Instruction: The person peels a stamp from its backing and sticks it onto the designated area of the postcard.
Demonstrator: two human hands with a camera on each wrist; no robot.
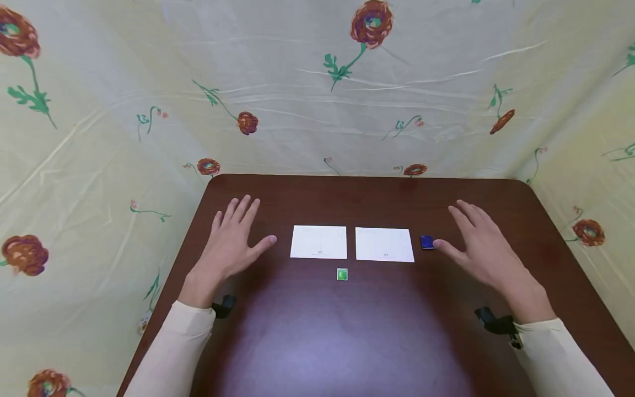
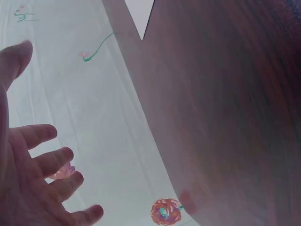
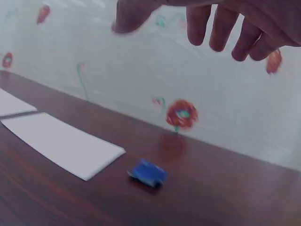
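Observation:
Two white cards with faint printed lines, like postcards, lie side by side on the table: a left card point(image 1: 318, 241) and a right card point(image 1: 384, 245). In front of the gap between them sits a small green square with a pale border point(image 1: 342, 274), resembling a stamp. A small dark blue item point(image 1: 427, 242) lies right of the right card; the right wrist view shows it as a low blue piece point(image 3: 148, 173). My left hand point(image 1: 229, 242) hovers left of the cards, fingers spread, holding nothing. Above the table near the blue item, my right hand point(image 1: 478, 245) is also unladen, fingers extended.
The dark brown wooden table point(image 1: 317, 331) has rounded far corners. A pale floral curtain or sheet point(image 1: 288, 71) hangs behind it and along both sides. Black straps with small devices sit at both wrists, below white sleeves point(image 1: 171, 347).

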